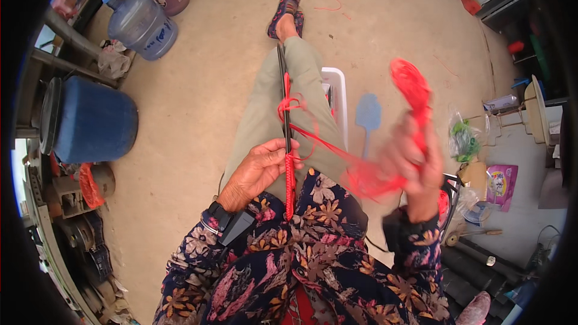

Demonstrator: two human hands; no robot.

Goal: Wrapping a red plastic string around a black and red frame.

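Note:
My left hand (265,167) pinches a slim black rod (283,78) lying lengthwise over my lap. Tight red braiding (289,189) covers the rod's near end, just below my fingers. Farther up, a loose loop of red cord (290,105) hangs around the rod. From there, red strands stretch across to my right hand (415,159), which is raised to the right and smeared by motion. Its fingers are closed around a bundle of red cord (411,81) that sticks up above the fist, with more blurred strands trailing below.
On the floor to the right are a white plastic bin (340,99) and a blue fly swatter (368,111). A blue drum (90,119) and a clear water jug (144,27) stand at left. Cluttered shelves line both sides. Red cord scraps (330,3) lie near my feet.

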